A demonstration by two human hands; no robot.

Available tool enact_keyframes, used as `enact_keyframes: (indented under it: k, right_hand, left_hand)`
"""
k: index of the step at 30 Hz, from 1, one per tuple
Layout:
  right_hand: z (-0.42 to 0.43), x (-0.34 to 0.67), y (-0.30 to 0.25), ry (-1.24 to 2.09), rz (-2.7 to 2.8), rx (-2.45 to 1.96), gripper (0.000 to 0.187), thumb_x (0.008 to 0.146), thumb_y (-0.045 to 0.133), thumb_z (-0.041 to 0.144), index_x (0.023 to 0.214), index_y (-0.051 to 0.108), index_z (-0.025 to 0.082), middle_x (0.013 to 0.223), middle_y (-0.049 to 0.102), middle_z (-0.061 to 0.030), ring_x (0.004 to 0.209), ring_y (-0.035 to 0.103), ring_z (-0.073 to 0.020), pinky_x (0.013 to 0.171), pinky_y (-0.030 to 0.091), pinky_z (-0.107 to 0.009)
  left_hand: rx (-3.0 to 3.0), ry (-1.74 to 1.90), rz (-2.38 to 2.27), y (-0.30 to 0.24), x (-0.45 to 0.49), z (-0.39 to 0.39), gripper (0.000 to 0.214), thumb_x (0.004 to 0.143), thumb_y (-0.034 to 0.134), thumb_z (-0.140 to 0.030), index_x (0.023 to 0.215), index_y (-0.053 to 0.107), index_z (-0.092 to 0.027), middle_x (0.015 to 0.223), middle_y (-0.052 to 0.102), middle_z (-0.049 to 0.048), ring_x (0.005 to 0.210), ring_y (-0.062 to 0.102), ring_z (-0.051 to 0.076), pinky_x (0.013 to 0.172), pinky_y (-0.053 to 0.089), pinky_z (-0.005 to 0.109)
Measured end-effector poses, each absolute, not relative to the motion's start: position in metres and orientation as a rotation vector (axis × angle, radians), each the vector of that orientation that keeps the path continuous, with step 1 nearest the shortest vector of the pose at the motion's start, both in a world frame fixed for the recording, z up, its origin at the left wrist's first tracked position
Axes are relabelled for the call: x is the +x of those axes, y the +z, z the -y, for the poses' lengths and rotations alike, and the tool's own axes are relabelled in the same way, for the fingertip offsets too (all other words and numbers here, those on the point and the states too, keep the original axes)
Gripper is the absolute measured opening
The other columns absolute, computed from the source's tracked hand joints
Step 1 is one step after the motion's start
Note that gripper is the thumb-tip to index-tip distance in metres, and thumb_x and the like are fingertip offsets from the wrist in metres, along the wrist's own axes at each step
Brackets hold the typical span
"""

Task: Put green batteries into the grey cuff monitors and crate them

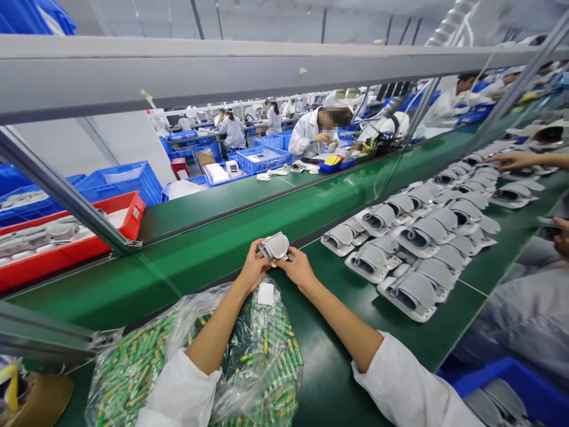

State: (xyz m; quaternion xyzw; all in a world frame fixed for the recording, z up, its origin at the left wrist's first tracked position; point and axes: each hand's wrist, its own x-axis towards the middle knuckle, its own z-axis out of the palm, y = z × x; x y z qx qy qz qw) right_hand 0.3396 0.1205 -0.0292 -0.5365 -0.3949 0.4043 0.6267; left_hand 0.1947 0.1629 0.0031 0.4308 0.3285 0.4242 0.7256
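Note:
A small wrist blood pressure monitor [274, 245] with a curled grey cuff is held up over the green bench. My left hand [254, 267] grips its left side, fingers closed around the edge. At its right side is my right hand [299, 267], fingers pinched, with bits of green like battery ends showing between them; how many is hidden. Below my forearms lies a clear plastic bag [191, 320] full of green batteries [142, 367], with a white label [265, 293] near its top.
Rows of similar cuffed monitors [413, 290] stand on the bench to the right, where a co-worker's hand [515, 160] reaches in. A green conveyor belt [208, 237] runs behind. Left are a red bin [133, 207] and a metal post [66, 190]; a blue bin [511, 379] sits lower right.

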Motion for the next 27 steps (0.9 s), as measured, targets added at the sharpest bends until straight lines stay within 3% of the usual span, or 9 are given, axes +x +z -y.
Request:
enact_keyframes:
  k: [5,9,13,18,21,24,27]
  right_hand:
    - [-0.122,0.34,-0.03,0.999,0.797,-1.183,0.068,0.045,0.095,0.042,0.1,0.061,0.02,0.071,0.057,0.0063,0.065,0.05,-0.0135,0.055,0.038,-0.023]
    - [-0.122,0.34,-0.026,1.015,0.763,-1.156,0.07,0.043,0.094,0.037,0.102,0.06,0.02,0.068,0.053,0.0098,0.062,0.048,-0.0111,0.054,0.037,-0.021]
    - [-0.121,0.341,-0.023,1.166,0.655,-1.133,0.072,0.043,0.096,0.039,0.105,0.063,0.021,0.058,0.038,0.0155,0.048,0.029,-0.0059,0.043,0.022,-0.022]
    - [-0.118,0.342,-0.023,1.137,0.658,-1.088,0.053,0.059,0.091,0.048,0.098,0.069,0.02,0.056,0.038,0.0122,0.046,0.024,-0.0057,0.043,0.017,-0.024]
    - [-0.119,0.343,-0.024,1.145,0.58,-1.043,0.036,0.073,0.075,0.05,0.092,0.067,0.02,0.055,0.034,0.0115,0.043,0.024,-0.0066,0.043,0.017,-0.024]
    - [-0.12,0.346,-0.025,1.209,0.486,-0.976,0.026,0.074,0.062,0.042,0.089,0.064,0.021,0.058,0.034,0.0108,0.042,0.022,-0.0061,0.042,0.016,-0.023]
    - [-0.118,0.346,-0.025,1.213,0.481,-0.975,0.029,0.07,0.058,0.038,0.092,0.065,0.02,0.059,0.034,0.0108,0.042,0.021,-0.0058,0.042,0.015,-0.022]
  left_hand:
    - [0.998,0.903,-0.735,0.005,0.194,-0.164,0.079,0.045,0.067,-0.006,0.12,0.051,-0.027,0.086,0.067,-0.0022,0.068,0.058,0.015,0.06,0.041,0.022]
    - [1.019,0.909,-0.724,0.001,0.192,-0.167,0.079,0.047,0.067,-0.006,0.12,0.052,-0.028,0.086,0.067,-0.0031,0.068,0.06,0.015,0.062,0.045,0.022]
    - [1.039,0.905,-0.729,0.001,0.191,-0.169,0.081,0.051,0.073,-0.006,0.126,0.052,-0.029,0.089,0.067,-0.003,0.07,0.062,0.014,0.066,0.049,0.023]
    - [1.022,0.922,-0.766,0.003,0.193,-0.166,0.089,0.053,0.087,-0.011,0.132,0.052,-0.03,0.099,0.072,0.0006,0.082,0.068,0.017,0.074,0.055,0.026]
    - [0.968,0.94,-0.77,0.0,0.195,-0.164,0.085,0.056,0.093,-0.017,0.129,0.052,-0.029,0.107,0.074,0.0041,0.097,0.073,0.024,0.086,0.061,0.036]
    - [0.929,0.952,-0.777,-0.005,0.196,-0.165,0.084,0.057,0.094,-0.016,0.128,0.051,-0.028,0.109,0.075,0.0067,0.102,0.074,0.028,0.093,0.063,0.047]
    - [0.895,0.998,-0.809,-0.01,0.198,-0.167,0.082,0.058,0.09,-0.011,0.129,0.05,-0.026,0.108,0.074,0.0076,0.101,0.074,0.027,0.094,0.064,0.047]
